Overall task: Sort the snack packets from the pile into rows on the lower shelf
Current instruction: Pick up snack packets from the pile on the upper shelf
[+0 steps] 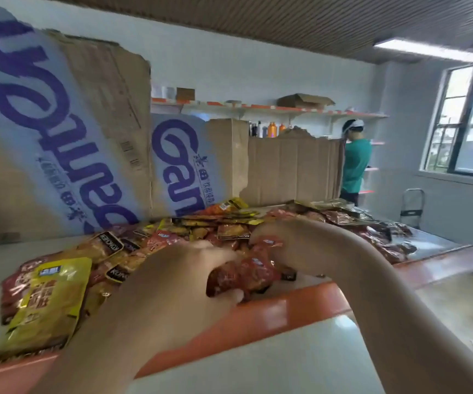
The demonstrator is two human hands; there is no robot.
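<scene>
The left hand (178,280) is gripping red packets (244,275) at the shelf (286,307) edge; the right hand (283,240) is gripping them too, beside the pile (201,230).

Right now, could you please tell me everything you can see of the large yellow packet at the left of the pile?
The large yellow packet looks like glossy plastic, with a dark label near its top and blurred red-brown print. It lies face up atop reddish packets, its near end by the shelf's orange edge.
</scene>
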